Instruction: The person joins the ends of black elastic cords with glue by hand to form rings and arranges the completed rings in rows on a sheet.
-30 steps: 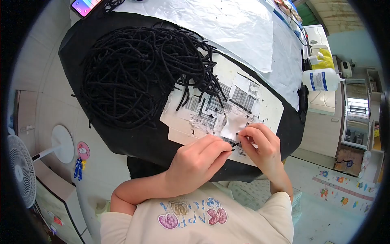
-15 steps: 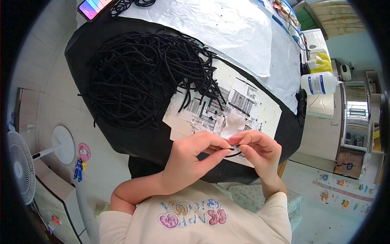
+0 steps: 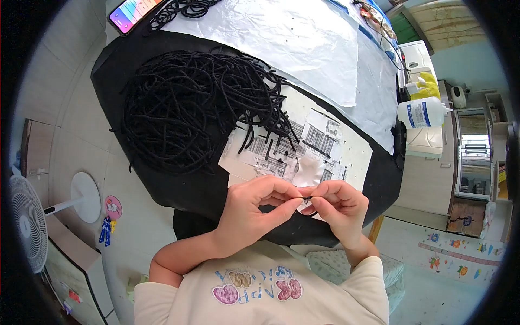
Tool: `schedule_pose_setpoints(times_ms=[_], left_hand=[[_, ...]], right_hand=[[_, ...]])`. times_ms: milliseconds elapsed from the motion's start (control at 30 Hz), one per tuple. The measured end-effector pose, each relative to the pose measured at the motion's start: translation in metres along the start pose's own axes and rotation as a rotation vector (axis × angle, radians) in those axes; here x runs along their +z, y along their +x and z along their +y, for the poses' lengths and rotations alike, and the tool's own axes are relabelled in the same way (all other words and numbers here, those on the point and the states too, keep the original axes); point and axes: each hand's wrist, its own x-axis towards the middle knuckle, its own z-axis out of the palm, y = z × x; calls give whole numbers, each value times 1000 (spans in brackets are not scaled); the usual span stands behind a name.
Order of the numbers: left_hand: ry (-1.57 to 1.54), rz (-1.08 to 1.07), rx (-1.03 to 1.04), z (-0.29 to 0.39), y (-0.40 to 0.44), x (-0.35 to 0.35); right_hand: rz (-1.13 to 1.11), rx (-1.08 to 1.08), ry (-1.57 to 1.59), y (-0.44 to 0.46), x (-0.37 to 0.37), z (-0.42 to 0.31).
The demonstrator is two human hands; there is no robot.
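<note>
Above the near edge of a label-covered card (image 3: 355, 149), my two hands meet fingertip to fingertip. My left hand (image 3: 250, 205) pinches one end of a short black cord (image 3: 307, 198) between thumb and forefinger. Thumb and forefinger of my right hand (image 3: 340, 210) pinch the cord just beside it; the fingers hide most of it. Just beyond the fingertips a small white crumpled piece (image 3: 309, 172) lies on the card. A large heap of black cords (image 3: 173, 108) spreads to the left, some ends reaching over the card.
A black cloth (image 3: 189, 189) covers the near table, with white sheeting (image 3: 303, 49) behind. A phone (image 3: 130, 15) and more black cord (image 3: 184, 12) lie at the far left. At right stands a white bottle (image 3: 421, 113). A fan (image 3: 27, 222) is on the left.
My hands have come closer together, and the two fingertip pinches now nearly touch at the cord. The loop of cord below them shows less. The whole view has shifted slightly.
</note>
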Motion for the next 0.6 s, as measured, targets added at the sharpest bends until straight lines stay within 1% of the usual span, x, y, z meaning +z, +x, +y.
schedule_pose_setpoints(times_ms=[167, 367, 467, 600], left_hand=[[-29, 9, -5, -2, 0, 0], [-18, 10, -3, -1, 0, 0], [-28, 8, -5, -2, 0, 0], [-42, 3, -5, -4, 0, -1]], right_hand=[[56, -11, -38, 1, 4, 1], [60, -4, -40, 1, 5, 0], [28, -32, -11, 0, 3, 4], [50, -56, 3, 0, 7, 5]])
